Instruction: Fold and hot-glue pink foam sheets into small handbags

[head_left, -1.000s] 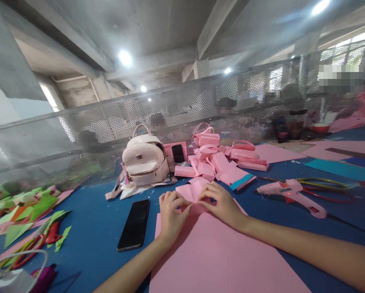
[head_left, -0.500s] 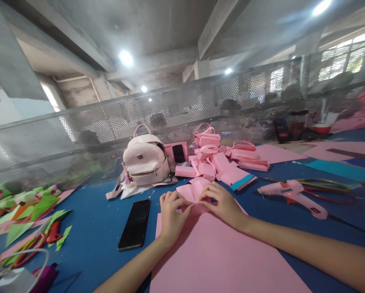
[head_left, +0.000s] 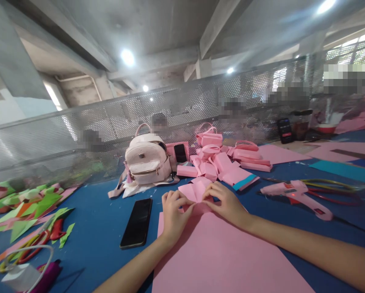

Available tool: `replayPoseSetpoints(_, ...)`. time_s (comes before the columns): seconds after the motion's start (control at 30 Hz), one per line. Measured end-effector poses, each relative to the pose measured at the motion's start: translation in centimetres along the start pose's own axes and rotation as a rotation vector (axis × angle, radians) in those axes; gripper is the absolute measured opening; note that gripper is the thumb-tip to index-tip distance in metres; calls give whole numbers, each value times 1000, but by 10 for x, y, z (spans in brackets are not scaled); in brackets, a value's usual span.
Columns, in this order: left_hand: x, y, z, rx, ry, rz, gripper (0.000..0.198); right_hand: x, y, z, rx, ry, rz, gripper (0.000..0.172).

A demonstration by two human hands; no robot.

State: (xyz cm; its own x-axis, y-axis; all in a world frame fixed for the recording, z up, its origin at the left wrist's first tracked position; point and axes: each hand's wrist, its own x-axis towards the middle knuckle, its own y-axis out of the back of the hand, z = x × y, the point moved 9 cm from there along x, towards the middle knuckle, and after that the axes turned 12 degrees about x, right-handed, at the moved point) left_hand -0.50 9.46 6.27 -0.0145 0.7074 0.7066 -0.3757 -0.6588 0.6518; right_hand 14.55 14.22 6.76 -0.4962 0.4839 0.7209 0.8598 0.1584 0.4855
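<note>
Both hands meet at a small folded piece of pink paper [head_left: 194, 188], in the middle of the head view. My left hand [head_left: 175, 215] pinches its near left edge between thumb and fingers. On the right, my right hand [head_left: 227, 205] pinches the same edge a short way off, fingers curled. A large flat sheet of pink paper [head_left: 222, 256] lies beneath my hands and forearms. Just beyond the folded piece is a heap of folded pink paper shapes [head_left: 208, 169]. A dark phone [head_left: 136, 223] lies to the left of my left hand.
A pink glue gun [head_left: 298, 197] with a lit red light lies right, its cord trailing off. A pale backpack [head_left: 147, 160] stands by the perforated metal screen [head_left: 118, 126]. Left are red-handled scissors [head_left: 36, 246], green paper scraps [head_left: 48, 203] and a white charger [head_left: 21, 277].
The view has shifted slightly, so everything sits a little further right. Both hands keep their pinch on the folded paper, with my right thumb and fingers slightly moved.
</note>
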Motion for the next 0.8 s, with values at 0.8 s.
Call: replayPoseSetpoints(0.8, -3, 6, -7, -4, -97, -20, 11, -6, 12, 6, -1, 20, -5, 11)
